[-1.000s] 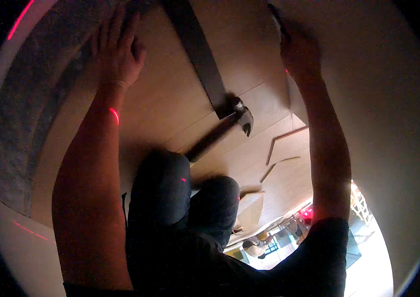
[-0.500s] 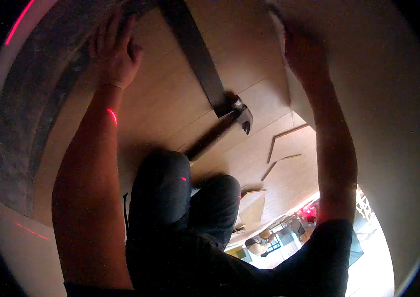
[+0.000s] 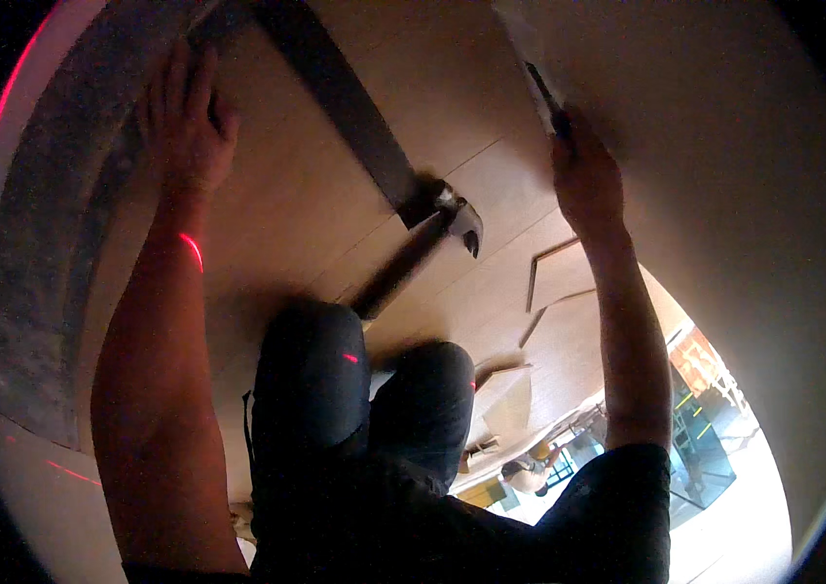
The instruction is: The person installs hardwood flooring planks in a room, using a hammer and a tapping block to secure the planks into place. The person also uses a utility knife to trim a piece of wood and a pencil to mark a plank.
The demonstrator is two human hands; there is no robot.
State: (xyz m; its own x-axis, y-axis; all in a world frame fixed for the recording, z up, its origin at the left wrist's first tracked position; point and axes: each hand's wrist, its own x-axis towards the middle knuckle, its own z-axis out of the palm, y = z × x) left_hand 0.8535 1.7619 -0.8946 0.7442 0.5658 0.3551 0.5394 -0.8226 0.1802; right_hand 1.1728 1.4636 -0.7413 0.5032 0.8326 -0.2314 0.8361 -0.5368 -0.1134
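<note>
My left hand [image 3: 187, 131] lies flat with its fingers stretched, at the border of pale wood floorboards [image 3: 281, 165] and a rough grey strip [image 3: 28, 263]. My right hand [image 3: 588, 180] is closed round a slim dark pointed tool [image 3: 542, 88]; whether it is a knife or a marker I cannot tell. Its tip is up against the edge beside the pale wall [image 3: 724, 146]. Between my hands a claw hammer [image 3: 403, 268] rests on the boards, its head at the near end of a long dark flat strip [image 3: 340, 97].
Broken thin board pieces [image 3: 508, 401] lie right of my knees, and an angled offcut [image 3: 554, 261] sits nearer the wall. At lower right is a bright opening with a glass panel [image 3: 705, 467] and another person [image 3: 528, 475] in the distance. Red light lines cross my left arm.
My right hand has come back toward me along the wall edge, and the slim tool now shows clearly. My left hand appears slightly farther left and lower as the view shifts.
</note>
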